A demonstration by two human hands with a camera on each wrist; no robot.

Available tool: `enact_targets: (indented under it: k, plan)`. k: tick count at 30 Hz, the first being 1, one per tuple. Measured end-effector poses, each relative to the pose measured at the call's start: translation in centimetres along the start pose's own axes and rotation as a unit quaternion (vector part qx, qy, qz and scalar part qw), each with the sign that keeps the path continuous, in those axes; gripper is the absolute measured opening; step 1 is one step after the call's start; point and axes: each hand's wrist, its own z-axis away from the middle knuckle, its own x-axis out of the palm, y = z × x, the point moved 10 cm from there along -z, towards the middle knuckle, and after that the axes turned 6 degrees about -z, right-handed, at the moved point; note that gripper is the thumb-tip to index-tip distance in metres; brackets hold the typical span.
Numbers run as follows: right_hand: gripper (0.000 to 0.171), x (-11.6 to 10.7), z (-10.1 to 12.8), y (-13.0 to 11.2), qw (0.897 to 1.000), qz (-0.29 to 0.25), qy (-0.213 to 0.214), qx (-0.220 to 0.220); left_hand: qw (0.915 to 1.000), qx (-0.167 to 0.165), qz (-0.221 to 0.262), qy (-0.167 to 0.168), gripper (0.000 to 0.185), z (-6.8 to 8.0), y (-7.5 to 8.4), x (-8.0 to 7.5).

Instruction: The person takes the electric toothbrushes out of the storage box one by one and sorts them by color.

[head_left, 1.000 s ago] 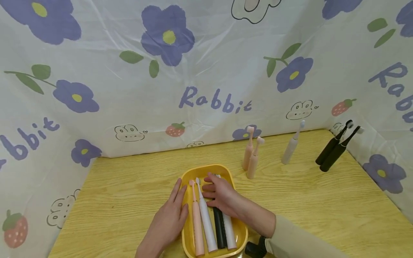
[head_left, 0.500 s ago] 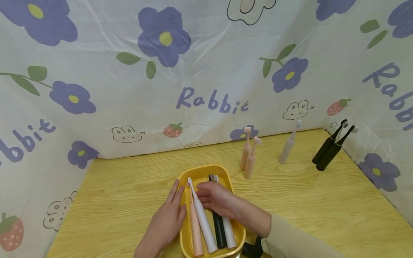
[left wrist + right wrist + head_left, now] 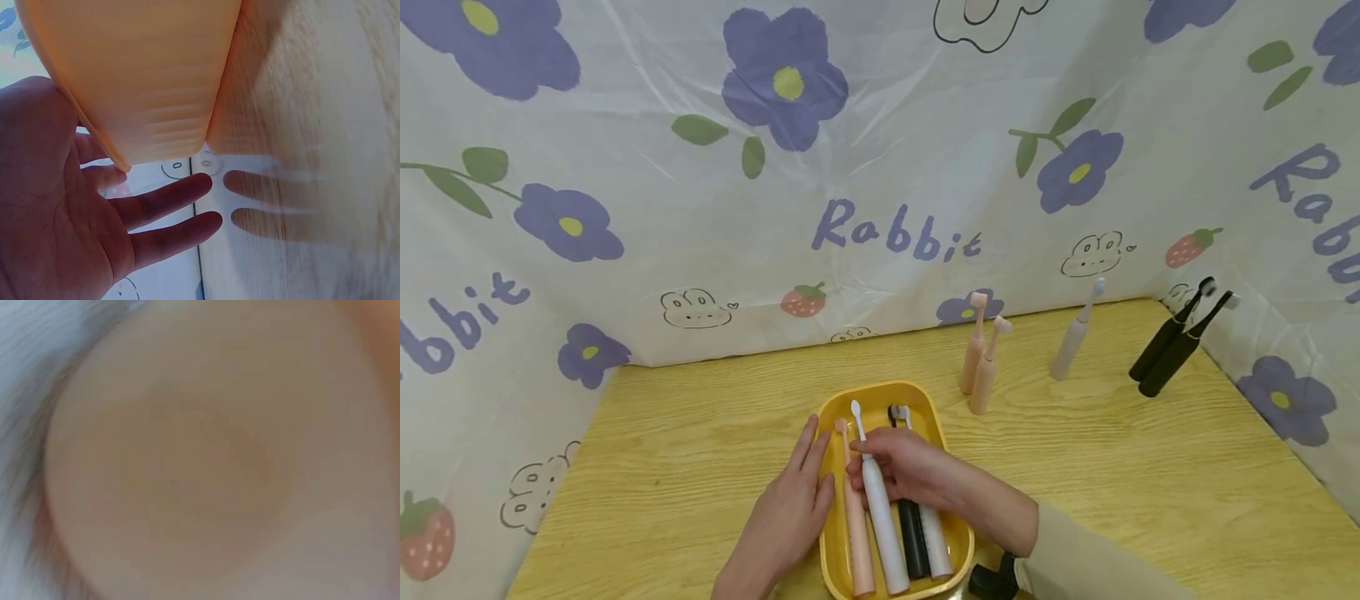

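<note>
A yellow tray (image 3: 958,508) holds several electric toothbrushes lying lengthwise. My right hand (image 3: 913,471) reaches in from the right and pinches a white electric toothbrush (image 3: 886,529) near its neck, thumb on top. To its left lies a pink toothbrush (image 3: 860,554). A black toothbrush (image 3: 913,542) and a second white toothbrush (image 3: 934,543) lie side by side, partly hidden under my right hand. My left hand (image 3: 790,504) rests along the tray's left rim with fingers straight. In the left wrist view, its fingers (image 3: 172,200) extend beside the tray's outer wall (image 3: 144,81).
Beyond the tray's right corner stand two pink toothbrushes (image 3: 984,379), upright. Farther right are a pale toothbrush (image 3: 1070,350) and two black toothbrushes (image 3: 1172,358). A patterned cloth (image 3: 880,167) closes off the back and sides of the wooden table (image 3: 700,450). The right wrist view is blurred.
My right hand has moved left from above the black toothbrush to the white one and now grips it. That toothbrush's head swung left, then back right. The left hand stays put.
</note>
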Motion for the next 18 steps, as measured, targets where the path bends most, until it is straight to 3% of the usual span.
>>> enact_targets:
  k: [7, 18]
  plan:
    - [0.027, 0.1, 1.6, 0.2, 0.997, 0.075, -0.014, -0.006, 1.0, -0.005, 0.005, -0.004, 0.055, 0.0, -0.1, 0.1]
    - [0.027, 0.5, 3.3, -0.1, 0.995, 0.086, -0.051, -0.001, 1.0, -0.002, 0.0, 0.0, 0.054, 0.0, -0.1, 0.0]
